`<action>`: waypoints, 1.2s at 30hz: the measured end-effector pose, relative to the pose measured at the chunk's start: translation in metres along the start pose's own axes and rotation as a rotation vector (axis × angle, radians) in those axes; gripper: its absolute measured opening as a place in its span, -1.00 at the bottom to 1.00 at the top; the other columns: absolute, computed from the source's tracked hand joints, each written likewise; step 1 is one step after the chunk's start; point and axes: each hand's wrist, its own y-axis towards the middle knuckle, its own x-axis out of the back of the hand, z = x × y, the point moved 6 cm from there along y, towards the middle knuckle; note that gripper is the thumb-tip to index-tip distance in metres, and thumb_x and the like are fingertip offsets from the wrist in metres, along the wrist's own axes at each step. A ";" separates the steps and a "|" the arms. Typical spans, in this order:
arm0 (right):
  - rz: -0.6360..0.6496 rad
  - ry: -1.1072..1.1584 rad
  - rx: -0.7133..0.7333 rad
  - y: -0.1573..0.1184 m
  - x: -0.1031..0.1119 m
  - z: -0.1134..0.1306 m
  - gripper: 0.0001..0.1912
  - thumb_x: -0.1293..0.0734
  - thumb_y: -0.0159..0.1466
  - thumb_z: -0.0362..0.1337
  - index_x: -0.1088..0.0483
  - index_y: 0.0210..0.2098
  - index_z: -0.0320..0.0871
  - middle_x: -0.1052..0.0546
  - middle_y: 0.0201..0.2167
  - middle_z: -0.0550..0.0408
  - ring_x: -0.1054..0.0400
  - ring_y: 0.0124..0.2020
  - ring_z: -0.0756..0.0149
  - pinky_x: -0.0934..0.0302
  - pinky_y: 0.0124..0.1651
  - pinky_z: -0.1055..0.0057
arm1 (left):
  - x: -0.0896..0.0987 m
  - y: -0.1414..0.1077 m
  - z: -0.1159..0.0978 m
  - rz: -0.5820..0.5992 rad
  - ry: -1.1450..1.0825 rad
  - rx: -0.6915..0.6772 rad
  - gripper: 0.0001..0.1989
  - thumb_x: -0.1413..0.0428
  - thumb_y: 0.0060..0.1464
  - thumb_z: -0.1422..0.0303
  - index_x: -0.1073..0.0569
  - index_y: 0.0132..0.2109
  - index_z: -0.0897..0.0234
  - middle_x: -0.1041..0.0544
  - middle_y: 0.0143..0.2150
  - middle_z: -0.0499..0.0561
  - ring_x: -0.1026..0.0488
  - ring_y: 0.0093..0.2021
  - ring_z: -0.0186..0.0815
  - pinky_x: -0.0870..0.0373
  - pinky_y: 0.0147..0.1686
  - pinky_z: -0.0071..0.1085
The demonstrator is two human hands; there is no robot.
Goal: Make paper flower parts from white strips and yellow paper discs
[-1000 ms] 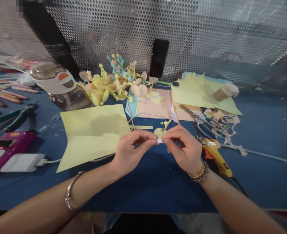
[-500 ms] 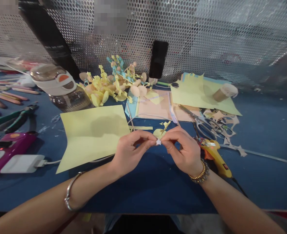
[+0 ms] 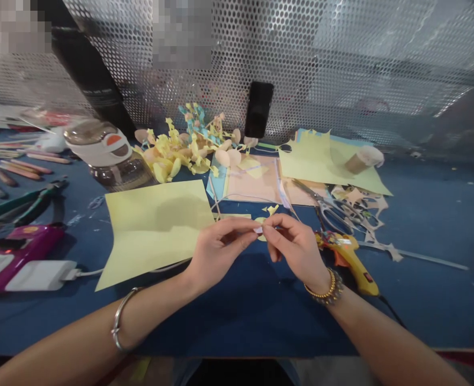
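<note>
The left hand (image 3: pixel 221 252) is curled, its thumb and forefinger pinched closed on a small white paper piece (image 3: pixel 258 229), which sits over the blue bench (image 3: pixel 261 321) in front of the person. The right hand (image 3: pixel 293 241) is also curled and close by, thumb and forefinger drawn together just beside the piece, but whether it has hold of the piece cannot be told at this size. A yellow paper cut-out (image 3: pixel 261 233) lies partly hidden behind the fingers. A yellow paper sheet (image 3: pixel 152 230) lies just left of the left hand, and a hot glue gun (image 3: pixel 345 252) lies just right of the right hand, beneath steel scissors (image 3: pixel 333 214) resting on paper offcuts (image 3: pixel 361 206). Further back, a heap of yellow and peach paper flowers (image 3: pixel 176 150) stands beside a glass jar (image 3: pixel 108 155), with a phone (image 3: pixel 258 110) upright against a perforated metal screen (image 3: pixel 301 43). Green-handled pliers (image 3: pixel 20 212) and coloured pencils (image 3: pixel 15 169) lie at the far left
</note>
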 end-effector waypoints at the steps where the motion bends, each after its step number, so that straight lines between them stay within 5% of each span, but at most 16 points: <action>1: 0.005 -0.001 -0.004 0.000 0.000 0.000 -0.82 -0.33 0.28 -0.17 -0.38 -0.37 -0.14 -0.32 -0.65 0.30 -0.19 -0.72 0.56 -0.10 -0.64 0.57 | 0.001 0.001 0.002 -0.010 -0.017 0.034 -0.90 -0.23 0.03 0.47 -0.59 -0.25 0.22 -0.62 -0.26 -0.03 -0.57 -0.26 -0.40 -0.52 -0.23 -0.55; 9: -0.030 -0.049 0.120 0.001 0.007 0.004 -0.87 -0.32 0.29 -0.23 -0.43 -0.22 -0.13 -0.36 -0.54 0.26 -0.25 -0.69 0.56 -0.17 -0.63 0.56 | -0.003 -0.001 0.019 -0.019 -0.247 0.324 -0.81 -0.27 0.01 0.34 -0.56 -0.18 0.28 -0.62 -0.40 -0.04 -0.59 -0.34 -0.37 -0.54 -0.29 -0.50; 13: 0.006 -0.069 0.222 0.000 0.004 0.008 -0.93 -0.35 0.26 -0.28 -0.44 -0.27 -0.13 -0.39 -0.38 0.19 -0.28 -0.65 0.58 -0.22 -0.62 0.55 | -0.004 -0.003 0.020 -0.010 -0.283 0.337 -0.83 -0.28 0.00 0.34 -0.57 -0.24 0.30 -0.62 -0.41 -0.03 -0.59 -0.37 -0.37 -0.53 -0.29 -0.49; 25: -0.024 -0.249 0.305 -0.004 0.002 0.015 -0.93 -0.33 0.28 -0.29 -0.42 -0.34 -0.15 -0.37 -0.40 0.17 -0.28 -0.62 0.55 -0.23 -0.58 0.52 | -0.003 -0.002 0.017 0.005 -0.193 0.305 -0.84 -0.29 -0.02 0.34 -0.59 -0.25 0.28 -0.63 -0.41 -0.03 -0.58 -0.37 -0.36 -0.52 -0.32 -0.51; 32: -0.508 -0.104 0.460 -0.006 0.053 0.030 -0.94 -0.28 0.30 -0.32 -0.39 -0.23 -0.11 -0.37 -0.51 0.22 -0.24 -0.71 0.54 -0.14 -0.71 0.54 | 0.023 0.013 0.021 -0.208 -0.128 0.257 -0.80 -0.27 0.01 0.31 -0.57 -0.19 0.26 -0.63 -0.34 -0.04 -0.57 -0.31 -0.40 -0.50 -0.27 -0.55; 36: -0.555 -0.148 0.462 0.000 0.069 0.037 -0.93 -0.28 0.30 -0.33 -0.39 -0.22 -0.10 -0.39 -0.46 0.20 -0.26 -0.69 0.54 -0.15 -0.69 0.51 | 0.027 0.019 0.021 -0.230 -0.131 0.257 -0.75 -0.28 -0.01 0.31 -0.55 -0.14 0.27 -0.62 -0.30 -0.02 -0.56 -0.29 -0.37 -0.49 -0.28 -0.53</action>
